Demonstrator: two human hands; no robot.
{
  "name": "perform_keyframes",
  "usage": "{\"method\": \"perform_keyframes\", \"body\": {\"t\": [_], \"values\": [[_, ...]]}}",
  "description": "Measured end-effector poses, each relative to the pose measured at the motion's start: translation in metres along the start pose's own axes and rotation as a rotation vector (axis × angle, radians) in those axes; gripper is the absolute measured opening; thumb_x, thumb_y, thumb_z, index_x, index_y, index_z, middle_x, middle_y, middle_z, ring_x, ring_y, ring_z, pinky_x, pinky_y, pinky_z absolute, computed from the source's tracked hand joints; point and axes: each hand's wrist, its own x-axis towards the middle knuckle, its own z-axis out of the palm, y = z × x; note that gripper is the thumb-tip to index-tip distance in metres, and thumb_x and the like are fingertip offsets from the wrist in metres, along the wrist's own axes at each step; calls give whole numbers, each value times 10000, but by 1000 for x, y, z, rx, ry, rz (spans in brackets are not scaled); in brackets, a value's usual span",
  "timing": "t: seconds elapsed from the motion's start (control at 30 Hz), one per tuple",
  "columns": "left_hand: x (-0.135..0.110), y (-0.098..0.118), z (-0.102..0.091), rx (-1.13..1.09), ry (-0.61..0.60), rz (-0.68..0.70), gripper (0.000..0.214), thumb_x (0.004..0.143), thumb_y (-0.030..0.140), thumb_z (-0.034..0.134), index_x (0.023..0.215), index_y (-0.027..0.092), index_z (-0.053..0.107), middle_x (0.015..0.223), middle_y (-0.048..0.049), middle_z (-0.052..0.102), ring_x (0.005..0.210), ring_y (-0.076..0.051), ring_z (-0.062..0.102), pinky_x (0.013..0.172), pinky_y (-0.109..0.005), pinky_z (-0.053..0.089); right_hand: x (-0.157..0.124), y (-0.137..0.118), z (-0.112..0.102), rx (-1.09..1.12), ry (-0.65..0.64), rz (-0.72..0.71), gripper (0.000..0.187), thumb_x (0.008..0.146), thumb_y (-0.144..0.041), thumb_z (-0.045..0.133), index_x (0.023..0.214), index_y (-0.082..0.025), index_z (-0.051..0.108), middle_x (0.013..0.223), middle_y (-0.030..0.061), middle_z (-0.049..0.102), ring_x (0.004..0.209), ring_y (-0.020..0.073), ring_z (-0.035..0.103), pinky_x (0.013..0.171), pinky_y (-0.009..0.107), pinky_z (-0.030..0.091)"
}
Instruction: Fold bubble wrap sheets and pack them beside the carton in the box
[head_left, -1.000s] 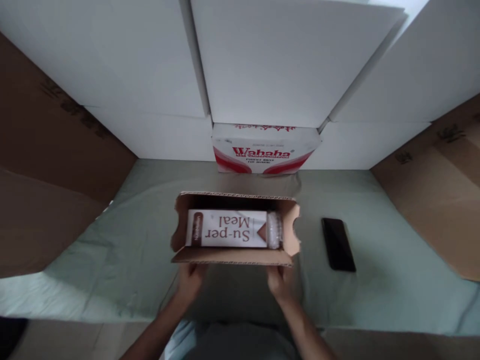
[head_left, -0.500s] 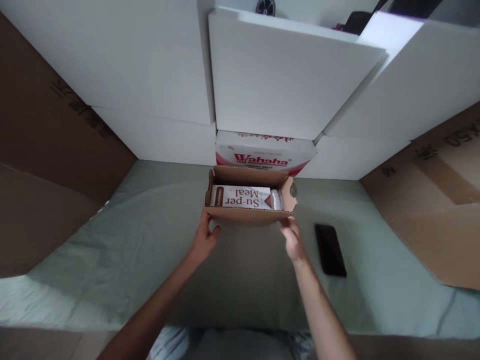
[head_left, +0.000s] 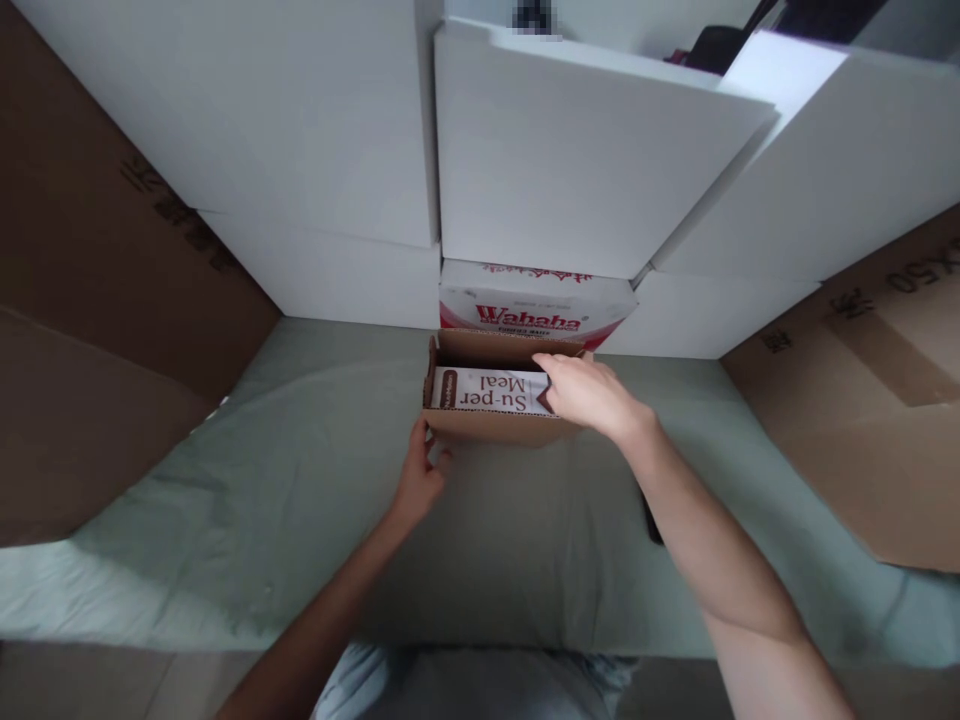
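The green, cloth-covered worktop point(head_left: 300, 530) runs across the frame, its near edge along the bottom, with bare cloth to the left and in the lower centre. A large brown carton point(head_left: 97, 400) bounds it at the left of the frame and another brown carton point(head_left: 870, 400) at the right; white panels point(head_left: 592, 150) rise along the back. A Wahaha box point(head_left: 532, 305) sits against them at upper centre, its lower part hidden behind the far wall of the open cardboard box point(head_left: 499, 430); whether the two touch cannot be told. The cardboard box stands just above the frame's centre, open side up, long axis left to right. The white Su-per Meal pack point(head_left: 487, 392) lies inside it along the same axis, its lettering upside down and its brown pointed mark toward the right. The left hand point(head_left: 420, 482) has its fingertips at the box's lower left corner, its grip parted, the thumb well away from the forefinger. The right hand point(head_left: 589, 390) reaches in over the right end of the box, fingers at the pack's right end; whether that grip has closed on anything cannot be told. A dark object point(head_left: 651, 522) shows partly beneath the right forearm.
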Motion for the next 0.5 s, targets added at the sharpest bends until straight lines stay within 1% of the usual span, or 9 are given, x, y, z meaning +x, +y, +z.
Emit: {"method": "perform_keyframes", "body": {"t": [0.03,0.1,0.17,0.23,0.3,0.37,0.43,0.5], "values": [[0,1,1,-9,-8,10,683,767,277,538,1396,223,277,1457,-133,320,1322,-270,377,1092,-488,310,6,1,1,-34,-55,-11,496,754,-76,467,1237,-159,544,1111,142,673,954,299,650,810,436,478],[0,2,4,-22,-19,37,700,763,256,543,1404,227,265,1456,-124,321,1348,-267,336,1108,-486,285,15,4,2,-63,-123,-42,477,746,-100,504,1216,-162,551,1065,143,688,966,306,646,816,430,466],[0,3,5,-28,-23,54,702,771,236,535,1413,239,252,1452,-115,325,1351,-258,332,1113,-476,282,18,9,2,-65,-151,-51,458,740,-97,510,1190,-162,562,1052,143,690,966,306,645,790,409,469],[-2,2,6,-22,-13,61,712,780,224,531,1424,248,227,1470,-114,295,1352,-255,330,1115,-467,282,16,13,0,-49,-132,-39,434,746,-75,478,1160,-156,576,1039,137,692,952,300,648,765,391,474],[-5,0,8,-5,-14,64,729,788,222,538,1434,248,199,1496,-117,245,1364,-259,307,1115,-465,281,10,17,-1,-24,-52,-31,403,778,-68,433,1143,-146,585,1057,131,684,963,289,641,783,386,473],[-7,-2,11,9,-30,62,734,801,230,544,1439,245,179,1508,-121,215,1369,-264,294,1110,-468,287,2,21,-2,7,59,-41,383,823,-93,403,1163,-136,574,1120,131,655,1006,276,621,832,382,467],[-8,-2,17,-1,-36,68,731,815,251,552,1439,244,172,1503,-129,220,1361,-262,303,1104,-467,298,-6,23,0,32,168,-55,391,850,-112,385,1205,-131,548,1178,132,616,1023,261,608,856,373,466],[-5,-1,25,-34,-2,99,744,813,277,576,1435,249,170,1490,-131,239,1361,-258,300,1105,-463,299,-13,24,3,38,273,-45,407,854,-117,377,1231,-139,529,1172,129,602,970,250,619,822,366,482]]}}
